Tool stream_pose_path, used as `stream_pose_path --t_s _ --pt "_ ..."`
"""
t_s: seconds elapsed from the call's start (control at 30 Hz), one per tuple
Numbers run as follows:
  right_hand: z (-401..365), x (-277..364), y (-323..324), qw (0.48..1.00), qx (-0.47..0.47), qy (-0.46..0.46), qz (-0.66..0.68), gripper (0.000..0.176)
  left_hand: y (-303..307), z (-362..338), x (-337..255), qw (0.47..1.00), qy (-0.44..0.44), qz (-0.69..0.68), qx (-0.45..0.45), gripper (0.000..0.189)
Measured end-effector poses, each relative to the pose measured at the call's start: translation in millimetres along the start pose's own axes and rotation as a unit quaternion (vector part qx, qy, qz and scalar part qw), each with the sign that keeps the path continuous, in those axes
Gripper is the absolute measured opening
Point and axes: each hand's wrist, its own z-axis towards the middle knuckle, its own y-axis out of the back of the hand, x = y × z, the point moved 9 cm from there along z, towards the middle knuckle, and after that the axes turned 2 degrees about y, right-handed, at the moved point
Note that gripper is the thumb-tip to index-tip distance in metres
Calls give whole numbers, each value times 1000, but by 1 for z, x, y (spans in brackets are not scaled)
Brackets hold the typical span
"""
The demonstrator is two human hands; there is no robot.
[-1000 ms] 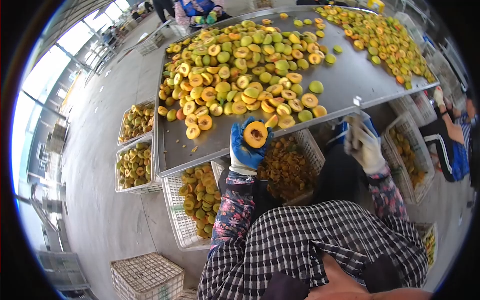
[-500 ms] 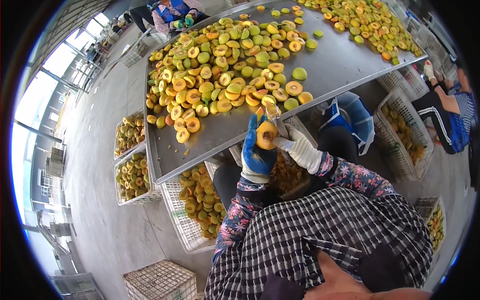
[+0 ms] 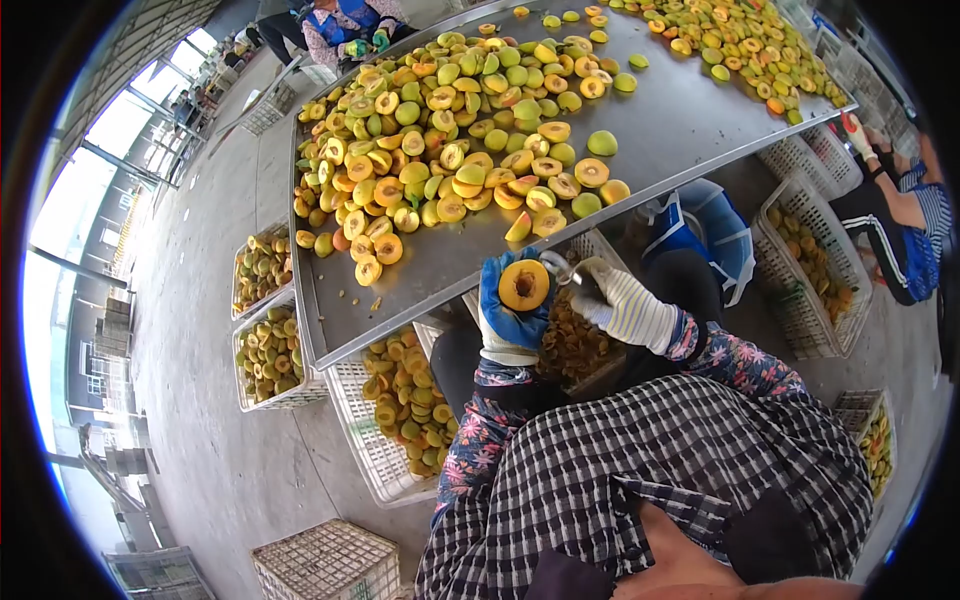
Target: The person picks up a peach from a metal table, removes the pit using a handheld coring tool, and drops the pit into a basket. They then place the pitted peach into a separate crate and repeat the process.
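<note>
Left: my blue-gloved left hand [image 3: 510, 318] grasps the orange cut fruit half [image 3: 524, 285], cut face up, just off the grey metal table [image 3: 690, 120] edge.
Right: my white-gloved right hand [image 3: 618, 300] is clenched on a small metal tool [image 3: 563, 270] beside it.

We see a long steel table [image 3: 660, 140]. On it lies a wide heap of halved fruits [image 3: 450, 130], yellow and green, many with the cut face up. A second heap [image 3: 720, 40] lies at the far end, well apart from the first. On the concrete floor [image 3: 200, 330] just beside the table stand white crates [image 3: 265, 355] with fruit inside.
</note>
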Motion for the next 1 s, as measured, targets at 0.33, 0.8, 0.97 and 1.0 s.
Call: stream_pose_path --t_s 0.33,0.8,0.97,1.0 --pt "-2 6 -17 957 2 62 -282 27 -34 -12 -5 938 -170 276 121 38" --pt "-8 -60 -38 993 -4 -113 35 29 -5 2 -3 981 -127 138 55 35" --pt "-4 -26 -38 993 16 -54 -106 29 -4 7 3 990 -118 77 31 30" --pt "-4 -31 -43 995 23 -61 -78 28 -7 6 3 985 -132 108 41 29"
